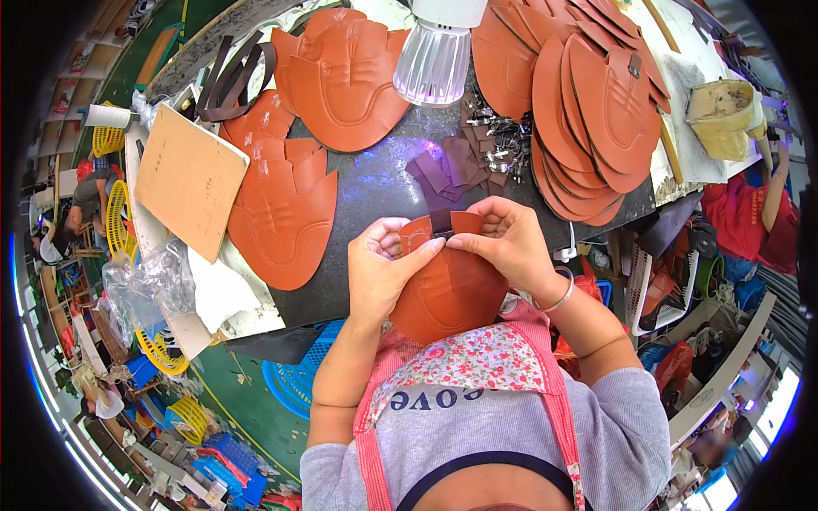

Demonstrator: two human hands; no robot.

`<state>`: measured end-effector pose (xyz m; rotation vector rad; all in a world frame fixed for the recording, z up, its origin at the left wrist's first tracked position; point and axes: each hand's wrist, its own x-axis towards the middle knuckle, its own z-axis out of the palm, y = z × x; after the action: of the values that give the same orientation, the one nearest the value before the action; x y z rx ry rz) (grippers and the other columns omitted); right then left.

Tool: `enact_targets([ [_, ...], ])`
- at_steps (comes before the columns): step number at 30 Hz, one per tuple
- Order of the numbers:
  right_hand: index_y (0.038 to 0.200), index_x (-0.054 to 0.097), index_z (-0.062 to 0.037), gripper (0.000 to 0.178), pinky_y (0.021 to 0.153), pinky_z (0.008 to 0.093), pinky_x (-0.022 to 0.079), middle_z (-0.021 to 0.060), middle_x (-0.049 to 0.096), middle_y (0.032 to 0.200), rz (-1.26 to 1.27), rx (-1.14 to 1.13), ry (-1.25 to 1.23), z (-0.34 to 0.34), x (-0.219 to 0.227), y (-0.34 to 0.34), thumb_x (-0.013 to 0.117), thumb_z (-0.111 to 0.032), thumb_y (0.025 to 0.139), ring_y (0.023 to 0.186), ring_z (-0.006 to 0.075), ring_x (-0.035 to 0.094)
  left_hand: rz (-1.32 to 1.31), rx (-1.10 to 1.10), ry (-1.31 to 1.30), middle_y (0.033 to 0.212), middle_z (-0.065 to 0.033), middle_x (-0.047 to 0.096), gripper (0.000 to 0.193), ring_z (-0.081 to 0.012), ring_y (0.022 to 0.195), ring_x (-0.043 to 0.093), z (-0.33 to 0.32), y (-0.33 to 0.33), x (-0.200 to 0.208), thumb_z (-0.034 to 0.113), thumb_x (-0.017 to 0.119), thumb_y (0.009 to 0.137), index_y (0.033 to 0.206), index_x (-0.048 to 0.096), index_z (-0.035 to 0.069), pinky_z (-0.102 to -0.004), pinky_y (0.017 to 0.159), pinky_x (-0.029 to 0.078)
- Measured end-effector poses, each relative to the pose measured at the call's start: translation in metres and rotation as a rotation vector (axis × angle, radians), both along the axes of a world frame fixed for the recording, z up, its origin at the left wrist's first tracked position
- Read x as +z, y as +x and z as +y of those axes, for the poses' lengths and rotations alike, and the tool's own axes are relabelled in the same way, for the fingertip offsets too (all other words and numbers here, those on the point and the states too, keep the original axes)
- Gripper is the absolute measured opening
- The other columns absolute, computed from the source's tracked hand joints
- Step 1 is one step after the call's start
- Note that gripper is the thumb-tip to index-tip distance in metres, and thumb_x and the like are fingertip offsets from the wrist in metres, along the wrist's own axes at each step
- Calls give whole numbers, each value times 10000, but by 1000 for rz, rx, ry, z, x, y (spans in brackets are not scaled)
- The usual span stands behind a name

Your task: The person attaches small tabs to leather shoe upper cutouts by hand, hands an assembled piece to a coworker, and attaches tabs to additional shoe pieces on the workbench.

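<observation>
Close in front of my chest I hold a reddish-brown leather shoe upper [452, 294] by its top edge. A short dark brown strap tab [440, 221] stands up at the middle of that edge. My left hand [388, 260] pinches the upper left of the tab, thumb laid across the front. On the other side my right hand [507, 243] grips it the same way, and both thumb tips meet just below the tab. Fingers behind the leather are partly hidden. Beyond my hands lie loose dark strap pieces [443, 175] and a heap of small metal buckles [509, 140].
Overlapping leather uppers [596, 128] are piled at the right, one with a buckle attached. More uppers [341, 81] lie at the left near a tan board [192, 179] and dark straps [234, 81]. A lamp [434, 64] hangs over the black table. A yellowish container [720, 115] stands far right.
</observation>
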<state>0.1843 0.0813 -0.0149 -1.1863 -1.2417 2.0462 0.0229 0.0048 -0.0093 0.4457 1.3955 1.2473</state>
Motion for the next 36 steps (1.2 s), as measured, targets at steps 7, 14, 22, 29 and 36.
enact_targets([
  [7, 856, 569, 28, 215, 695, 234, 527, 87, 663, 848, -107, -32, 107, 1, -9, -4, 742, -13, 736, 784, 94, 621, 234, -9, 72, 849, -100, 661, 256, -92, 713, 621, 0, 5, -6, -18, 739, 727, 933, 587, -29, -212, 622, 510],
  [14, 821, 591, -1, 155, 712, 269, 520, 82, 658, 835, -29, -93, 215, -3, -17, 7, 724, 15, 743, 799, 125, 623, 289, -20, 92, 876, -94, 644, 240, -125, 807, 609, 3, 14, -6, -15, 729, 737, 931, 590, -34, -254, 725, 496],
  [22, 747, 573, 26, 194, 584, 254, 453, 71, 644, 714, -18, -161, 307, -9, -22, 3, 752, -18, 689, 658, 89, 571, 279, 26, 116, 757, -52, 632, 221, -49, 643, 558, 2, 16, -12, -49, 710, 730, 885, 554, -24, -170, 591, 427],
  [29, 792, 561, 9, 196, 612, 268, 467, 76, 641, 729, 17, -64, 332, -10, -18, 4, 736, -19, 709, 667, 109, 572, 215, 19, 140, 779, -58, 633, 222, -51, 662, 562, -5, 12, -16, -52, 711, 729, 881, 553, -22, -178, 598, 431],
  [36, 932, 486, -33, 267, 698, 235, 480, 30, 568, 863, 143, 35, 208, 4, -10, 22, 687, 29, 767, 824, 84, 570, 260, -116, 138, 866, -72, 643, 271, -107, 783, 605, 6, 21, 1, -36, 719, 729, 954, 570, -27, -234, 701, 492],
])
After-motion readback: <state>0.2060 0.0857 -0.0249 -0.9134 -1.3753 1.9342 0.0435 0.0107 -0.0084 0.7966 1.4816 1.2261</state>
